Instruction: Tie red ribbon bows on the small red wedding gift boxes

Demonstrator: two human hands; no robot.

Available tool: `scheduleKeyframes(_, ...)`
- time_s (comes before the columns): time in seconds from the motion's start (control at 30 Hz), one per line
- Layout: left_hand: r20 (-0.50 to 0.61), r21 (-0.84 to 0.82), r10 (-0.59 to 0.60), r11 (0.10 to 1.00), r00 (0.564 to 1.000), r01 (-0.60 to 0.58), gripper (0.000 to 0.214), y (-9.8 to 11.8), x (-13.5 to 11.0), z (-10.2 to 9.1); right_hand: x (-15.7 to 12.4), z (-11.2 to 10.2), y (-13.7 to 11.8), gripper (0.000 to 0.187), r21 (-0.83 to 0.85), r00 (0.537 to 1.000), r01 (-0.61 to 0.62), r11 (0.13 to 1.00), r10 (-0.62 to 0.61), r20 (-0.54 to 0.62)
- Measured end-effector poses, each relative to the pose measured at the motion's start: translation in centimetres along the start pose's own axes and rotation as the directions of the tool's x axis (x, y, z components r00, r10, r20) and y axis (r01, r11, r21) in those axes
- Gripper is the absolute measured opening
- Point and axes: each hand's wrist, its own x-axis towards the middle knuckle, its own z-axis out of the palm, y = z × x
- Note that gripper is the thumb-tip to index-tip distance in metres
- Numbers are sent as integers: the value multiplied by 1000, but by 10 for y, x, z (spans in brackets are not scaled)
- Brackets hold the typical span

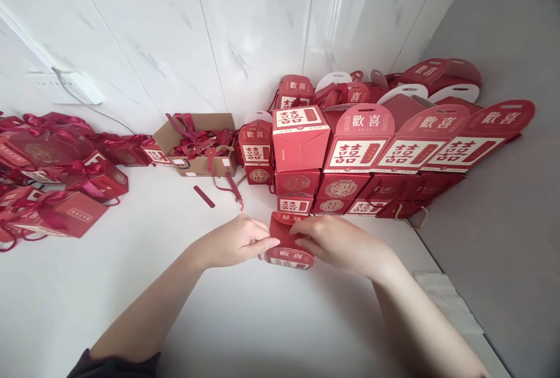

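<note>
A small red gift box (289,258) with gold-white lettering is between my hands at the middle of the white tabletop. Its rounded front and back flaps stand apart, with a red panel showing between them. My left hand (244,242) pinches the box's left edge between thumb and fingers. From the right, my right hand (336,244) holds the box, its thumb and fingers bent over the top and right side. The fingertips of the right hand partly cover the red panel. Just behind the box rises a stack of similar red boxes (295,182).
Red boxes with upright handle flaps (361,139) are stacked along the right. A cardboard box (199,167) of red ribbons stands by the tiled wall. A red strip (204,196) lies on the table (144,220). Ribbon-tied boxes (79,214) are piled at left. White tissue (448,302) lies at right.
</note>
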Motion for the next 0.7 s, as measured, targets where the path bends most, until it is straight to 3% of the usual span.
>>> scheduleKeyframes(0.17,50,-23,63,998,997,-62,26,3,1,2,9,9,1,17,-42,998,39,998,-37,44)
scheduleKeyframes(0.43,87,185,75,979,993,-91,28,4,9,25,21,20,-12,27,-353,988,-83,932,124,96)
scheduleKeyframes(0.6,114,341,69,934,991,-104,23,7,6,22,5,8,-16,24,-280,999,20,960,-8,44)
scheduleKeyframes(0.7,79,381,54,921,995,-80,26,9,6,17,-4,0,-16,21,-208,1000,13,978,-11,11)
